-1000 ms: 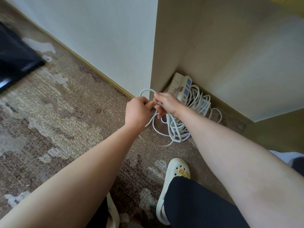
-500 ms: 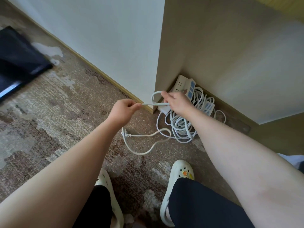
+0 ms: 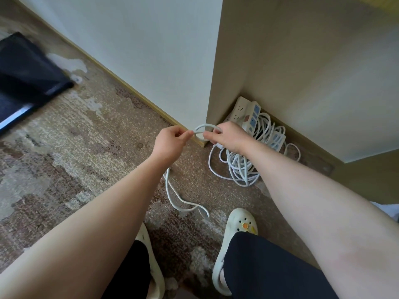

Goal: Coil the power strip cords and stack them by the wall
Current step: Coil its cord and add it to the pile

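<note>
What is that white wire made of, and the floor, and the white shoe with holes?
The thin white cord looks like smooth, bendy plastic or rubber coating; it curves loosely. The brown patterned floor looks like short woven carpet, matte and mottled. The white holed clog looks like soft moulded foam or rubber.

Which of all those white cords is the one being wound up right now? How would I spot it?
Find the tan wall corner where the power strips lean. In front of it, both hands, left hand and right hand, pinch one white cord into a small raised loop. Unlike the heaped cords behind, its tail trails alone across the carpet.
</note>
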